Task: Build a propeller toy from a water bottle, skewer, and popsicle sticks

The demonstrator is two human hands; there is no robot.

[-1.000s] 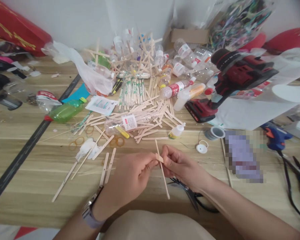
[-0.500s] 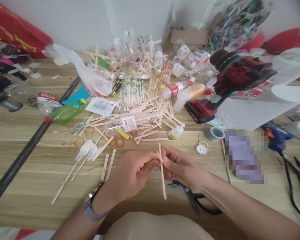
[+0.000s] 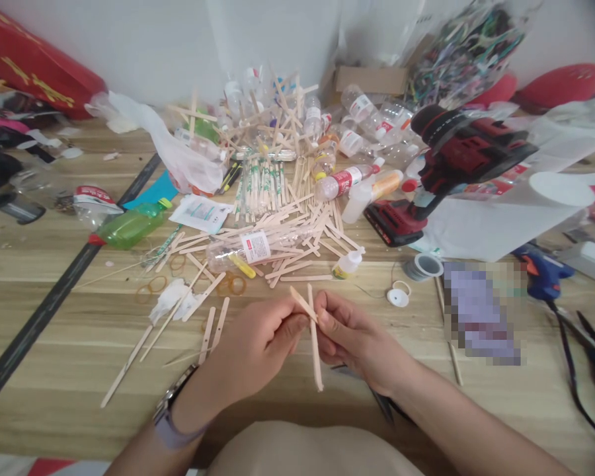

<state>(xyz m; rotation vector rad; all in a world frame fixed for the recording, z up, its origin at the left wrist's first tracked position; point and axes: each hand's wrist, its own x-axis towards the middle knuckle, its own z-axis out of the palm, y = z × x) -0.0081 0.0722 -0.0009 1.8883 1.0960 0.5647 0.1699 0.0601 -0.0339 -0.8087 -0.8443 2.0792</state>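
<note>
Close together over the table (image 3: 69,344), the left hand (image 3: 262,344) pinches a slanting wooden stick (image 3: 301,301), and the right hand (image 3: 357,340) grips where it crosses an upright-looking stick (image 3: 315,360); the slanting one has just swung into fuller view, exposing their crossing

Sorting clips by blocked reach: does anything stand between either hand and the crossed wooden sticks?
Nothing visible does: the right hand pinches the crossed wooden sticks near their crossing, and the left hand has its fingertips right beside them.
</note>
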